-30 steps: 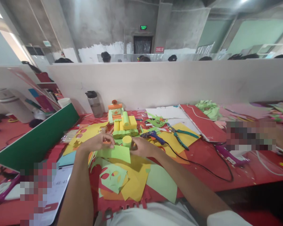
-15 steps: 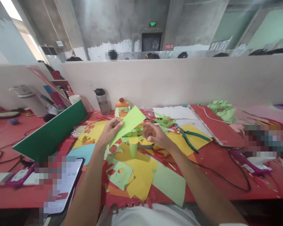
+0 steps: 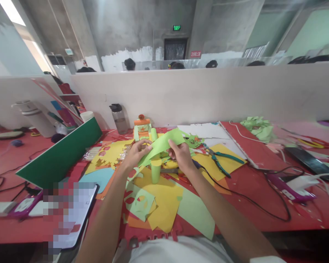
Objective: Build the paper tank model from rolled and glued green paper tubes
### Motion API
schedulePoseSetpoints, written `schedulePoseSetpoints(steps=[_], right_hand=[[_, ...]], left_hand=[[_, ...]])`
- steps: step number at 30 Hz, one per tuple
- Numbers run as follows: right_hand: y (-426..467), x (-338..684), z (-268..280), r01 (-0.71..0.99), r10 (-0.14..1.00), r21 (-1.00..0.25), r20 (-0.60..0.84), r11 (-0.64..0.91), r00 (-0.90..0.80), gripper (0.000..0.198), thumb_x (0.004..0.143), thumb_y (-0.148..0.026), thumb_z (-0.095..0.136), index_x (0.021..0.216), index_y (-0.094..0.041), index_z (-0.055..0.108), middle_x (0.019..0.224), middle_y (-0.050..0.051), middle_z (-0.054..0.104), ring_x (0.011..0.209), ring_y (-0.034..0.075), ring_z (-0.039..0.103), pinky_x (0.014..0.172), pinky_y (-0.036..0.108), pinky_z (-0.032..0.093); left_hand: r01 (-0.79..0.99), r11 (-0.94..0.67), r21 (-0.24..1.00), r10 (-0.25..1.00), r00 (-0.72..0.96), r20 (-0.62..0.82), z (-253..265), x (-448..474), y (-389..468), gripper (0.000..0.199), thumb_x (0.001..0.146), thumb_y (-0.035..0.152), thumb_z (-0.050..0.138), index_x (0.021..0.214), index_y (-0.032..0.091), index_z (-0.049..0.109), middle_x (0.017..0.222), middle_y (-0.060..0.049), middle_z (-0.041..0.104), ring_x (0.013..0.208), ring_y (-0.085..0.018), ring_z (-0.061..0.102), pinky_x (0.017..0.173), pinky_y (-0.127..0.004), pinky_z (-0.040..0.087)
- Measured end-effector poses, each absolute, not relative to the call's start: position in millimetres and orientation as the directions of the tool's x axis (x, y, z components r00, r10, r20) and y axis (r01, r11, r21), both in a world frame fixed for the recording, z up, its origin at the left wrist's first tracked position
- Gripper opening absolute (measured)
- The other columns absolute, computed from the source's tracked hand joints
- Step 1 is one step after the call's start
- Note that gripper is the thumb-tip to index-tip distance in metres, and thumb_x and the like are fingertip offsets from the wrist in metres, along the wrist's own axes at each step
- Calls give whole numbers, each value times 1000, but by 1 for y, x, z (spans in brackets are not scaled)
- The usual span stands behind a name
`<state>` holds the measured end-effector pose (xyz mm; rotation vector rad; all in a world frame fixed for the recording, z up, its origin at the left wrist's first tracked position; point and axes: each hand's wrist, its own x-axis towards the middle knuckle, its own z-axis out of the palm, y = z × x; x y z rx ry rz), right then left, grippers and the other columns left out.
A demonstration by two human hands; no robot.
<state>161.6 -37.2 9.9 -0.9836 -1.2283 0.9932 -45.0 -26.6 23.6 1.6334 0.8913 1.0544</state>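
Note:
Between my hands, above the cluttered table, is a bright green sheet of paper (image 3: 164,143), slightly bent. My left hand (image 3: 137,152) pinches its left edge with thumb and fingers. On the other side my right hand (image 3: 180,153) grips the sheet, thumb on top and fingers curled below. Just under the paper stands a green paper tube (image 3: 155,172) with a yellow disc on top. Behind my left hand, an orange and green paper model (image 3: 142,127) with a star stands near the partition. Yellow paper (image 3: 164,199) and a cut-out pale green piece (image 3: 139,201) lie below the tube.
Teal-handled pliers (image 3: 222,160) lie on yellow paper to the right. A black cable (image 3: 244,197) crosses the red table. On the left are a leaning green board (image 3: 63,153) and a tablet (image 3: 74,219); a water bottle (image 3: 118,118) stands by the partition.
My right hand has moved in from beside the paper and taken hold of it. The sheet has tilted flatter and bent, shifting to the right. My left hand keeps its pinch.

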Motion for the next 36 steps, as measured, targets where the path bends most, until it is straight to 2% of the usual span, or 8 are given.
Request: schedulePoseSetpoints(steps=[6, 10, 15, 21, 24, 27, 32, 36], right_hand=[[-28, 182, 6, 6, 924, -946, 318, 324, 210, 52, 86, -52, 64, 46, -20, 54, 45, 3, 57, 40, 11, 47, 42, 26, 39], [-26, 197, 4, 86, 899, -920, 391, 382, 196, 33, 84, -49, 68, 68, -20, 65, 48, 1, 60, 41, 13, 51, 42, 27, 42], [-17, 214, -1, 26, 877, -911, 404, 412, 260, 28, 81, -46, 72, 84, -19, 65, 50, 0, 61, 41, 13, 52, 40, 25, 42], [-6, 230, -2, -157, 857, -893, 335, 421, 392, 31, 74, -44, 77, 73, -19, 60, 50, -1, 61, 40, 10, 49, 37, 22, 39], [-6, 233, 1, -214, 864, -889, 294, 404, 408, 31, 72, -43, 79, 71, -18, 59, 51, -1, 62, 39, 8, 47, 35, 20, 36], [-7, 232, 1, -235, 881, -894, 274, 381, 387, 31, 69, -41, 81, 70, -18, 60, 49, -1, 61, 39, 8, 48, 35, 19, 37], [-4, 235, -1, -299, 882, -871, 261, 390, 391, 31, 65, -38, 84, 69, -17, 61, 50, -2, 62, 38, 7, 48, 35, 18, 37], [0, 241, -4, -373, 882, -852, 193, 369, 430, 38, 61, -40, 87, 63, -16, 58, 50, 0, 63, 38, 6, 47, 36, 18, 38]], left_hand=[[13, -295, 955, 937, 200, 287, 23, -48, -23, 40, 79, 49, 71, 106, 21, 58, 67, 6, 49, 51, -6, 39, 47, -18, 30], [40, -341, 939, 932, 143, 333, 22, -47, -23, 39, 82, 50, 69, 107, 21, 60, 67, 5, 47, 56, -7, 42, 53, -17, 35], [-79, -294, 952, 858, 418, 300, 24, -55, -27, 64, 84, 58, 64, 135, 23, 52, 102, -7, 62, 94, -19, 61, 86, -30, 49], [-28, -245, 969, 654, 733, 187, 20, -65, -26, 101, 71, 50, 80, 154, 29, 25, 139, -16, 53, 129, -31, 50, 109, -45, 37], [159, -293, 943, 554, 832, 33, 24, -62, -28, 92, 69, 42, 83, 149, 26, 39, 135, -15, 57, 131, -32, 47, 108, -44, 37], [258, -339, 905, 543, 839, -36, 30, -57, -33, 70, 72, 39, 80, 135, 21, 56, 121, -12, 64, 116, -30, 57, 98, -39, 45], [159, -378, 912, 644, 753, 135, 36, -58, -37, 49, 72, 36, 80, 115, 16, 67, 108, -10, 67, 97, -24, 61, 86, -33, 49], [91, -467, 879, 787, 496, 367, 31, -63, -31, 50, 73, 38, 79, 116, 15, 66, 114, -13, 66, 97, -23, 61, 80, -30, 50]])
